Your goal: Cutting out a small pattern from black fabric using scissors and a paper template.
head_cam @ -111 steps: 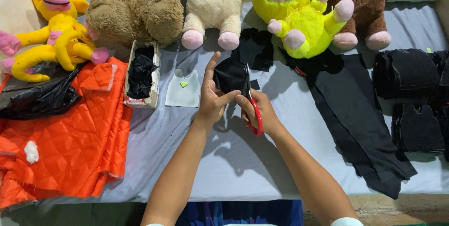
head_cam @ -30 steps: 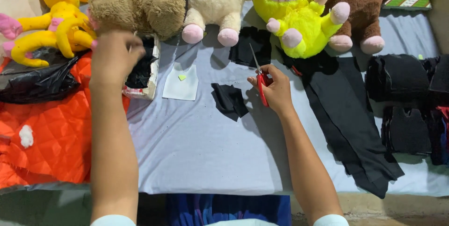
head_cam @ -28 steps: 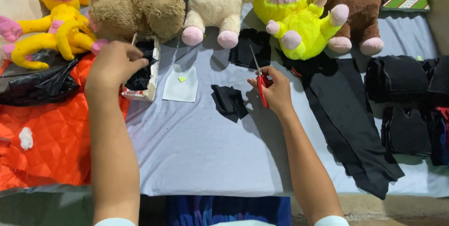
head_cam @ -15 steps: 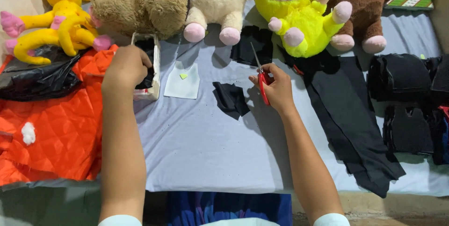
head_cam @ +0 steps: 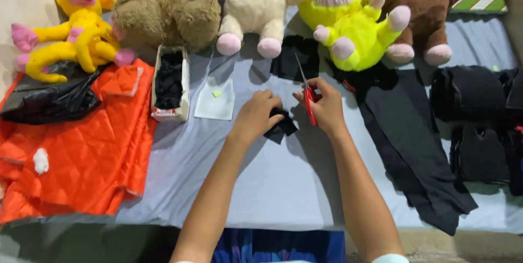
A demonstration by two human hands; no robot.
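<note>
A flat surface covered with a pale grey-blue sheet [head_cam: 261,187] carries everything. Along its far edge sit a yellow plush toy [head_cam: 73,29], a brown teddy bear [head_cam: 169,10], a cream plush [head_cam: 253,7], a bright yellow plush [head_cam: 354,20] and a dark brown plush [head_cam: 425,18]. An orange quilted fabric [head_cam: 71,154] covers the left part, with a crumpled black plastic bag [head_cam: 52,102] on it. Nearby lie a narrow cardboard box of black scraps [head_cam: 170,83], a white paper square [head_cam: 216,99], a small black cloth piece [head_cam: 281,127], a long black fabric strip [head_cam: 414,148] and folded black garments [head_cam: 479,121].

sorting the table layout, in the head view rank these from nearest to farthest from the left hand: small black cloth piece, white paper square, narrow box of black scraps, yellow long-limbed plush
1. small black cloth piece: under the left hand, touching it.
2. white paper square: just to its left.
3. narrow box of black scraps: farther left, beside the orange quilted fabric.
4. yellow long-limbed plush: far left corner.
</note>
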